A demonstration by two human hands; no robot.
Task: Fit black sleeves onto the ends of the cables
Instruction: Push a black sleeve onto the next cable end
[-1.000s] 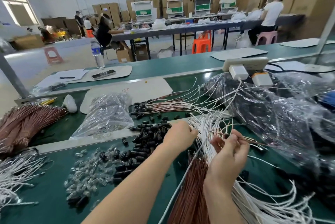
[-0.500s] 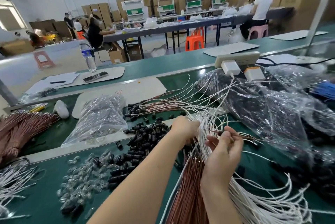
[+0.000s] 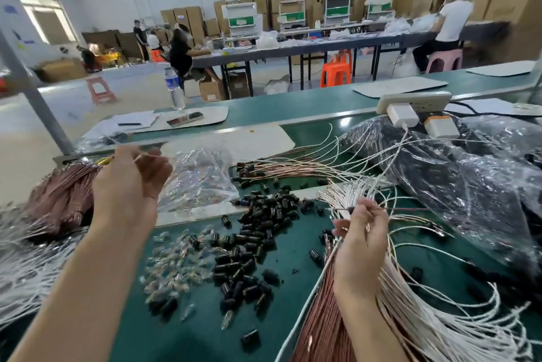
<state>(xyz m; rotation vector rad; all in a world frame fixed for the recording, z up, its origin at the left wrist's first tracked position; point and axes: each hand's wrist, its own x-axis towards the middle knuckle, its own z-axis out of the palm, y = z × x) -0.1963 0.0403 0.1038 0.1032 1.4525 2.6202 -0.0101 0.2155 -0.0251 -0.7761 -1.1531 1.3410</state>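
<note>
A heap of small black sleeves (image 3: 258, 232) lies on the green belt (image 3: 181, 332) between my arms. My left hand (image 3: 129, 185) is raised at the left, above a pile of copper-coloured cables (image 3: 58, 197), pinching the end of a thin pale cable (image 3: 149, 154) that blurs to the right. My right hand (image 3: 363, 238) pinches a thin cable (image 3: 404, 209) with a black sleeve near its end, pointing right. White cables (image 3: 425, 317) and copper cables (image 3: 319, 317) fan out under my right wrist.
Clear sleeves (image 3: 176, 262) are scattered left of the black ones. A clear plastic bag (image 3: 199, 179) lies behind them, a large dark bag (image 3: 469, 191) at the right. White cables (image 3: 26, 267) lie far left. A power strip (image 3: 413, 102) sits behind. People work at far tables.
My left hand has left the cable bundle in the middle and swung up and to the left, carrying a thin cable. My right hand stays by the bundle, holding out one cable.
</note>
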